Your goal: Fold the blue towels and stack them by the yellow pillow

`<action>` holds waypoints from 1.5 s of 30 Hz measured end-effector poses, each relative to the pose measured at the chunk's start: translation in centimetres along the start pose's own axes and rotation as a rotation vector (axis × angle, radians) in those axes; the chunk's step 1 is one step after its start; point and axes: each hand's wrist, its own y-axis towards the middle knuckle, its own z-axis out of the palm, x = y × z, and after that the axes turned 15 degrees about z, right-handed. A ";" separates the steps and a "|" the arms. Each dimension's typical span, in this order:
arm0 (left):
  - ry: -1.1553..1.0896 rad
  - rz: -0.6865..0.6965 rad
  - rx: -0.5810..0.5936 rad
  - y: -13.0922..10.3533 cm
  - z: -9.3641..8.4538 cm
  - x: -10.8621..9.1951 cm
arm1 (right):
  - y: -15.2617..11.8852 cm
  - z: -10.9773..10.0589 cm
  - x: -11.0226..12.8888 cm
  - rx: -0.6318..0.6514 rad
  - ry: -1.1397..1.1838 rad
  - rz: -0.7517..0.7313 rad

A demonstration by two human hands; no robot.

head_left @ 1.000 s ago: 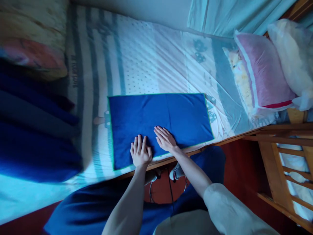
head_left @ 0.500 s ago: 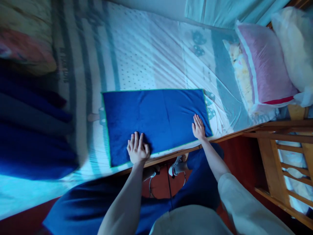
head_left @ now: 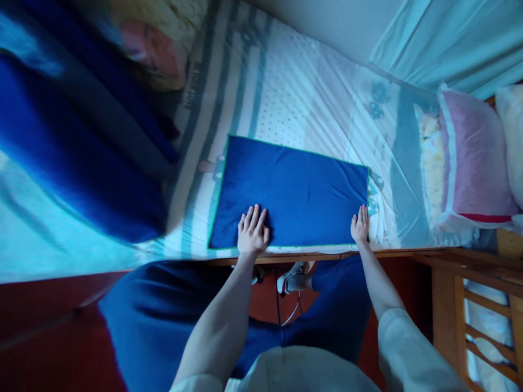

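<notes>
A blue cloth [head_left: 294, 185] with green edging, like a towel, lies spread out on the bed near its front edge. My left hand [head_left: 252, 231] rests flat on the lower left part of the cloth, fingers stretched out. At the cloth's right end, close to its side edge, my right hand [head_left: 360, 224] lies flat with its fingers straight and close together. Neither hand grips the cloth. Slight creases run across its middle and right side.
Beneath the cloth is a patterned bedsheet [head_left: 281, 109]. Stacked blue and grey cloths [head_left: 93, 147] lie to the left. A pink pillow [head_left: 476, 158] and a cat-print cushion [head_left: 432, 158] stand at the right. A wooden bed rail [head_left: 445, 321] stands at the lower right.
My right hand has slid toward the cloth's right edge. My left hand stays flat on the left part. The view has turned, so the bed appears shifted to the right.
</notes>
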 end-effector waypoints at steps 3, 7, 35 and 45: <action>-0.005 -0.001 -0.010 0.0 0.0 0.0 | -1.2 0.3 3.7 -0.057 0.005 0.091; 0.006 0.010 -0.002 -0.1 0.1 0.2 | -5.0 2.1 11.3 -0.035 0.019 0.003; -0.502 0.274 0.112 5.8 8.3 -9.4 | -7.7 4.8 15.9 0.088 0.125 0.001; -0.197 0.088 0.018 3.7 0.7 1.4 | -7.8 3.5 16.7 0.008 0.190 -0.024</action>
